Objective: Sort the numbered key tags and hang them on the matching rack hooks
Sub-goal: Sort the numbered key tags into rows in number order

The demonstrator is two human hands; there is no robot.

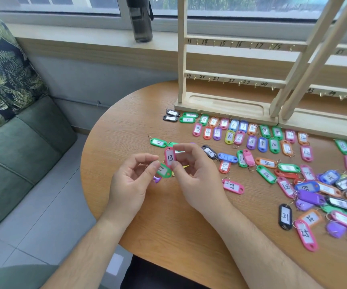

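My right hand (193,170) pinches a pink tag marked 13 (170,157), held upright above the table. My left hand (133,180) holds a green tag (164,170) just below it by thumb and forefinger. A purple tag (157,180) and a yellow one peek out under my hands. Rows of coloured tags numbered from about 2 to 12 (252,134) lie in front of the wooden rack (227,78). Its hooks are labelled 13 to 18 and 19 to 24, and all the hooks I can see are bare.
A loose heap of several mixed tags (335,197) covers the right side of the round wooden table (168,226). A second rack (335,88) stands to the right. A dark bottle (140,19) sits on the windowsill. A green sofa (12,142) is at the left.
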